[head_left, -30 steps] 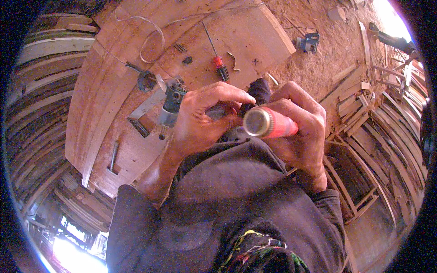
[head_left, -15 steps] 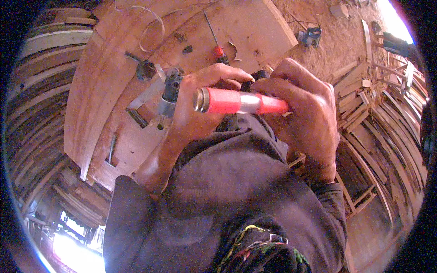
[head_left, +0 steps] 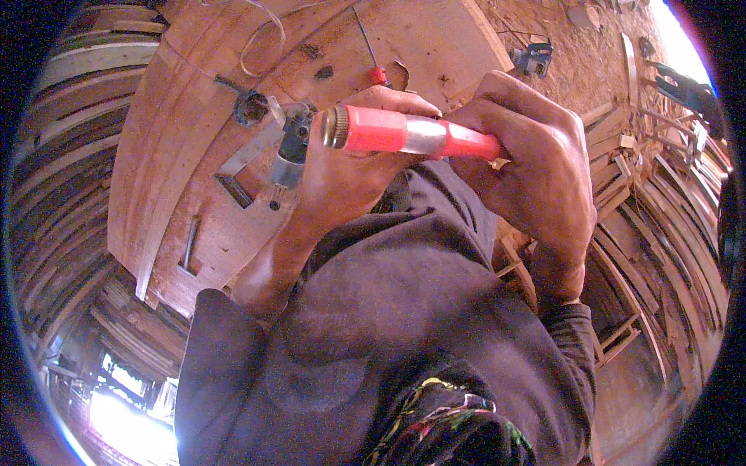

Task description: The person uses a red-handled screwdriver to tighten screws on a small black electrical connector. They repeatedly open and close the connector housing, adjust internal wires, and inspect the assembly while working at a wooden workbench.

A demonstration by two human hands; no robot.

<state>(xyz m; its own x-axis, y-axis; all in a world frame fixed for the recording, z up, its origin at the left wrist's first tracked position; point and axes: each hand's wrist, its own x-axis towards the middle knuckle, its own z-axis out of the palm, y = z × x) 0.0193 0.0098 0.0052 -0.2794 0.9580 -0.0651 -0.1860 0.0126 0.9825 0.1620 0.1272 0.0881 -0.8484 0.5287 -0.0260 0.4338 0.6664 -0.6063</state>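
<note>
Both of my hands are raised in front of my chest around a red tool handle (head_left: 375, 129) with a silver band in its middle and a knurled brass-coloured cap at its left end. My right hand (head_left: 540, 171) is closed round its right end, where a small pale bit shows by the fingers. My left hand (head_left: 346, 182) is closed behind the handle's left part, its fingers reaching toward the right hand. What the fingertips pinch between the hands is hidden. Just left of my left hand, a grey metal tool (head_left: 291, 147) lies on the wooden board (head_left: 159, 210).
On the board are a screwdriver (head_left: 378, 75) with a red handle, a square-shaped metal piece (head_left: 233, 190), an L-shaped rod (head_left: 190, 247) and a looped cord (head_left: 247, 58). A blue power tool (head_left: 535, 59) sits on the sawdust-covered ground. Stacked planks (head_left: 70, 202) line the left; timber (head_left: 660, 225) lies right.
Both hands and the red handle have moved up a little, away from my body, and the right hand slightly rightward. The grip looks the same.
</note>
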